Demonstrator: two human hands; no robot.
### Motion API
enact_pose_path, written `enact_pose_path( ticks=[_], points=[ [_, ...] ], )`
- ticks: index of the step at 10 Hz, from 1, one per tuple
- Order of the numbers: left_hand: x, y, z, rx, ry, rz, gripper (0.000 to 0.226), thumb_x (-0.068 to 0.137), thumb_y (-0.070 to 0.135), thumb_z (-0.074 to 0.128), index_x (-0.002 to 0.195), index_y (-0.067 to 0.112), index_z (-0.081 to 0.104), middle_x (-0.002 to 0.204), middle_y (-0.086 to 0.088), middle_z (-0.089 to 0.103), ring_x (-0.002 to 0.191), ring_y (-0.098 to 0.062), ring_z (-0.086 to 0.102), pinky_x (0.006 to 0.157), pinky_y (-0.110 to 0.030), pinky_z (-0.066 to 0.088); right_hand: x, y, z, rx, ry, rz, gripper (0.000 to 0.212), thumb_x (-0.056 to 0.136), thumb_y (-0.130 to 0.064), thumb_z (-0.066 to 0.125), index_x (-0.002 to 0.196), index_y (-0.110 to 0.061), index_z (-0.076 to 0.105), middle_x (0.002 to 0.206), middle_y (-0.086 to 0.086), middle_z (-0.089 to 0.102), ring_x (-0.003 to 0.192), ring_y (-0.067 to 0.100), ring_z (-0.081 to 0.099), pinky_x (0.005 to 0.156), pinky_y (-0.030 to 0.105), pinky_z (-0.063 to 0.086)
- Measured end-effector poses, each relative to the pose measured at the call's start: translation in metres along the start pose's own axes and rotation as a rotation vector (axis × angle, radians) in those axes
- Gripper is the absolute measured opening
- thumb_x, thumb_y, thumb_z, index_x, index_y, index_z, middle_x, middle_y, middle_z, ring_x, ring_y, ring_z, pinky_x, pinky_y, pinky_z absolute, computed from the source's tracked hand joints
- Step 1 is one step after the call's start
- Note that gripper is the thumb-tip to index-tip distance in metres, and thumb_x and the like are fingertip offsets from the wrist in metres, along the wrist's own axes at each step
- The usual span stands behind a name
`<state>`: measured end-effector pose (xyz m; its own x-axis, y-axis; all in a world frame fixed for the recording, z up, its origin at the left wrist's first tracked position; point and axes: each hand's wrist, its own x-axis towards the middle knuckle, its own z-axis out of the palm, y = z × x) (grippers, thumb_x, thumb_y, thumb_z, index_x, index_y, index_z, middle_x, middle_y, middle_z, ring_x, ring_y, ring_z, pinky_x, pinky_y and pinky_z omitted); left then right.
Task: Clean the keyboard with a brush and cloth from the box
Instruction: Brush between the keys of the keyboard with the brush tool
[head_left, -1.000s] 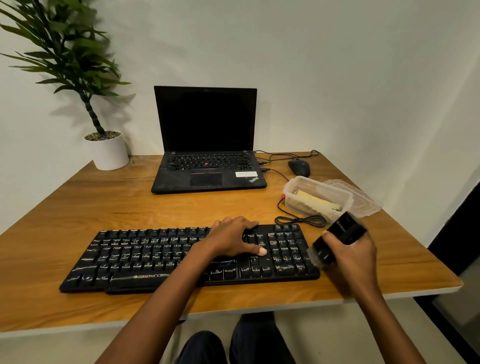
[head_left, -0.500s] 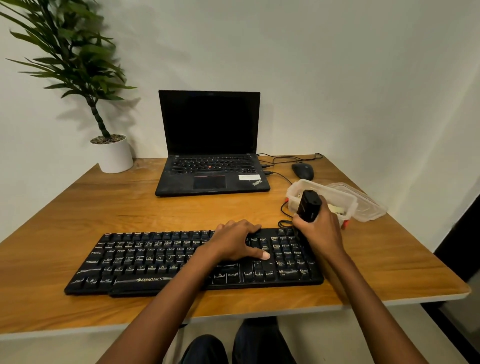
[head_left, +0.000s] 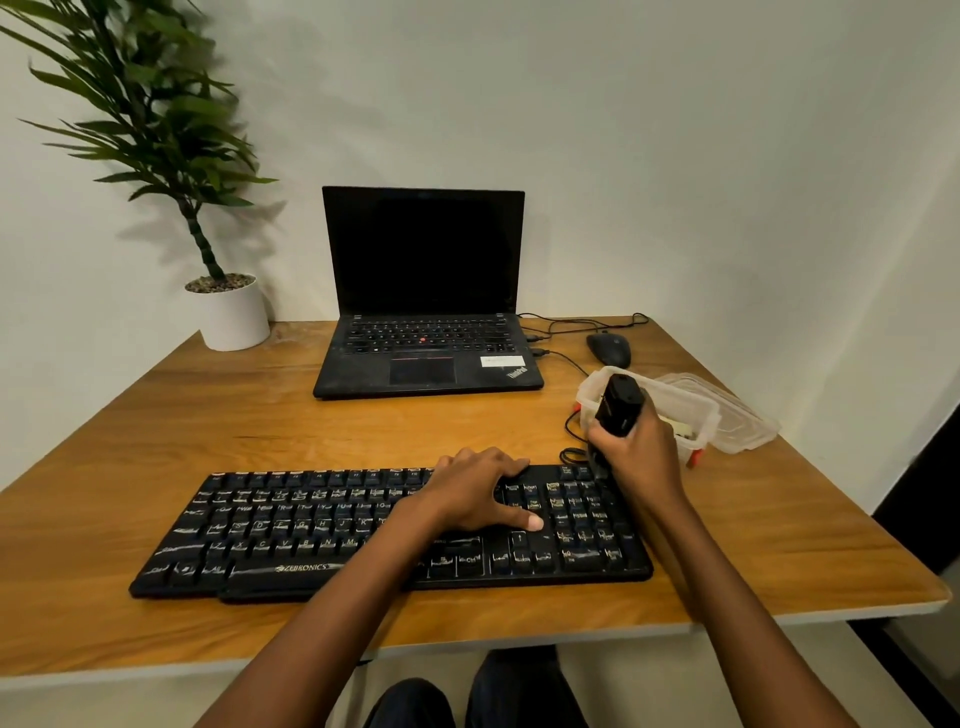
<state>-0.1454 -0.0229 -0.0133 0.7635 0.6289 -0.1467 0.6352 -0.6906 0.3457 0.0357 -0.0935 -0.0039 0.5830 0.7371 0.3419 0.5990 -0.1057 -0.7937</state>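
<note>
Wooden table (head_left: 156, 441) against a white wall. Black laptop (head_left: 423, 291) at the back centre, lid open, screen dark. Potted plant (head_left: 156, 119) in a white pot (head_left: 231, 317) at the back left corner. Black keyboard (head_left: 291, 525) lies along the near edge, parallel to it, with ZEBRONICS printed on the front lip. Left hand (head_left: 478, 493) is flat on the keys right of centre: palm down, fingers spread, thumb stretched out toward the arrow cluster, gripping nothing. Right hand (head_left: 641, 452) is at the keyboard's far right corner, fingers wrapped in a fist round the brush (head_left: 618, 402). The brush is black and stands roughly upright, top leaning slightly away. Its lower end comes down at that far right corner, over the top of the numpad. The bristles are mostly hidden by the hand, so I cannot tell whether they touch the keys. Clear plastic box (head_left: 675, 405) sits just behind the right hand, open, with a red clip on its near side. Something pale lies inside it, too small to identify. Its clear lid (head_left: 748, 421) lies just beside it on the right. Black mouse (head_left: 609, 349) is right of the laptop, behind the box. A thin black cable (head_left: 571, 452) loops between the box and the keyboard.
</note>
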Motion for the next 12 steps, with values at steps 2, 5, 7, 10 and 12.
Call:
enact_pose_path(
  ticks=[2, 5, 7, 10, 12],
  points=[
    [0.001, 0.000, 0.001, -0.010, 0.013, -0.020, 0.083, 0.080, 0.058, 0.059, 0.148, 0.027, 0.023, 0.150, 0.005, 0.032, 0.134, -0.021, 0.027, 0.109, -0.040, 0.021, -0.034, 0.015, -0.017, 0.162, -0.040, 0.134, 0.025, 0.076, -0.020, 0.070, 0.097, -0.020, 0.055, 0.086, -0.001, 0.064, 0.085, 0.020, 0.062, 0.076, 0.044, 0.054],
    [0.002, 0.000, 0.002, -0.011, 0.016, -0.025, 0.082, 0.080, 0.057, 0.060, 0.148, 0.027, 0.024, 0.151, 0.004, 0.031, 0.135, -0.021, 0.027, 0.108, -0.040, 0.021, -0.043, 0.001, -0.045, 0.273, -0.055, 0.151, 0.021, 0.078, -0.003, 0.068, 0.083, -0.018, 0.055, 0.080, 0.001, 0.060, 0.082, 0.020, 0.060, 0.058, 0.023, 0.048],
    [0.002, 0.000, 0.002, -0.003, 0.014, -0.024, 0.083, 0.081, 0.057, 0.059, 0.148, 0.027, 0.023, 0.151, 0.005, 0.031, 0.134, -0.022, 0.027, 0.107, -0.039, 0.021, 0.001, 0.002, -0.006, 0.221, -0.145, 0.089, 0.031, 0.078, -0.015, 0.070, 0.105, -0.018, 0.054, 0.093, -0.002, 0.063, 0.088, 0.015, 0.061, 0.076, 0.029, 0.052],
    [0.001, -0.001, 0.001, -0.004, 0.020, -0.022, 0.083, 0.080, 0.059, 0.059, 0.148, 0.027, 0.024, 0.151, 0.006, 0.032, 0.134, -0.022, 0.028, 0.107, -0.039, 0.020, -0.009, 0.010, 0.001, 0.079, -0.071, 0.034, 0.033, 0.075, -0.025, 0.070, 0.103, -0.023, 0.053, 0.088, -0.004, 0.064, 0.085, 0.018, 0.062, 0.080, 0.043, 0.053],
    [0.000, 0.000, 0.002, 0.000, 0.026, -0.016, 0.083, 0.080, 0.059, 0.059, 0.148, 0.026, 0.025, 0.151, 0.005, 0.032, 0.134, -0.022, 0.028, 0.106, -0.038, 0.021, -0.017, 0.005, 0.002, 0.060, -0.021, -0.020, 0.038, 0.077, -0.019, 0.071, 0.111, -0.013, 0.055, 0.092, -0.002, 0.061, 0.090, 0.018, 0.058, 0.080, 0.035, 0.049]
  ],
)
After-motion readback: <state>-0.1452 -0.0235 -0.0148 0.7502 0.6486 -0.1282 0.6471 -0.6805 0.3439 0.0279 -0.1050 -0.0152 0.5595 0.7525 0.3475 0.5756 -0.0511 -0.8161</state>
